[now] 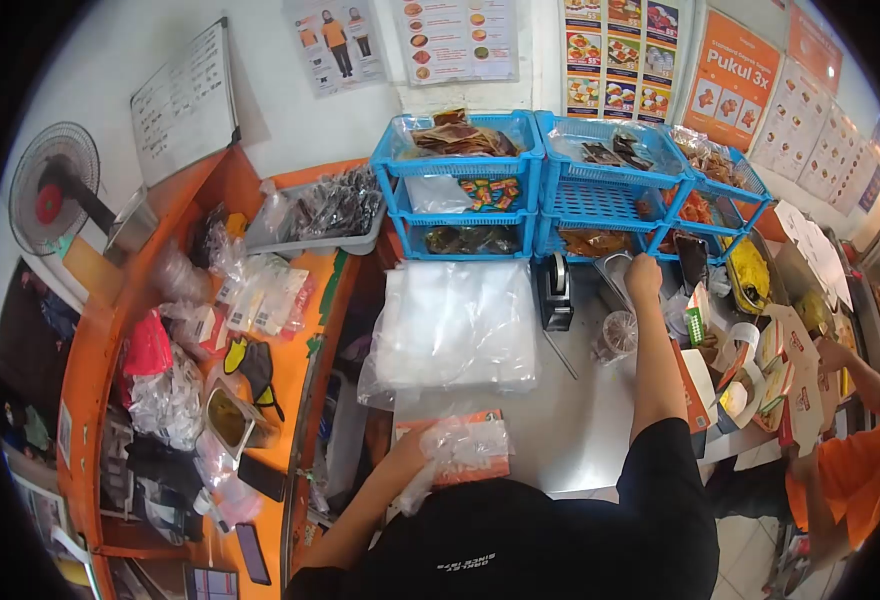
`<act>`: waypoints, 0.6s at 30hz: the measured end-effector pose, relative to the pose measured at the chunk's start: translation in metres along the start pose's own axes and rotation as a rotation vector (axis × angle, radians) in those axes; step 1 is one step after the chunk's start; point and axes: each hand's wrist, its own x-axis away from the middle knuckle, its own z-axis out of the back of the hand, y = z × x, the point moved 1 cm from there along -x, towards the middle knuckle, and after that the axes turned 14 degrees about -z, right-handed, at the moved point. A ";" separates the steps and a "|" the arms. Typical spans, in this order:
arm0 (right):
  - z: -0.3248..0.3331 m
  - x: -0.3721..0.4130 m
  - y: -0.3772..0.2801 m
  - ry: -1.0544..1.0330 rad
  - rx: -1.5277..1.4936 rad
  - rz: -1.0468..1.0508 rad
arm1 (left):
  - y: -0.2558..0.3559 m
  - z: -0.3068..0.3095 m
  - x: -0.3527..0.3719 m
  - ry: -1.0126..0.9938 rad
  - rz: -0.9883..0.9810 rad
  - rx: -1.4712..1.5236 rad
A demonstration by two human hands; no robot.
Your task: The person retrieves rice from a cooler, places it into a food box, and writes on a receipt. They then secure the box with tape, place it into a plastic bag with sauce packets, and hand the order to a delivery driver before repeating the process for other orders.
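Note:
My left hand (412, 455) is closed at the table's near edge, gripping a crumpled clear plastic bag (468, 440). Beneath the bag lies an orange-and-white printed packet or card (495, 464). My right hand (644, 278) reaches far forward with its fingers closed, beside a metal container (615, 280) in front of the blue trays. Whatever its fingers hold is hidden. A clear plastic cup (617, 336) lies below that hand. Between my arms sits a thick stack of clear plastic bags (460, 325), with a black tape dispenser (556, 290) to its right.
Stacked blue trays (465, 219) with bagged food line the wall. Cardboard food boxes (698, 390) crowd the right side, where a co-worker in an orange shirt (865, 470) handles a box. An orange counter (305, 400) at left carries bags, a glove (255, 370) and phones.

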 end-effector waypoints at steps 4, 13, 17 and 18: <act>0.006 0.005 0.003 0.018 -0.039 0.028 | 0.042 0.002 0.004 0.084 -0.073 0.018; 0.065 0.050 -0.041 -0.084 -0.486 0.158 | 0.038 0.001 0.011 0.163 -0.162 -0.236; 0.091 0.185 -0.109 -0.765 -1.309 0.193 | 0.053 0.002 0.014 0.079 -0.208 -0.594; 0.100 0.226 -0.121 -0.957 -1.237 0.222 | 0.059 0.003 0.014 0.090 -0.181 -0.583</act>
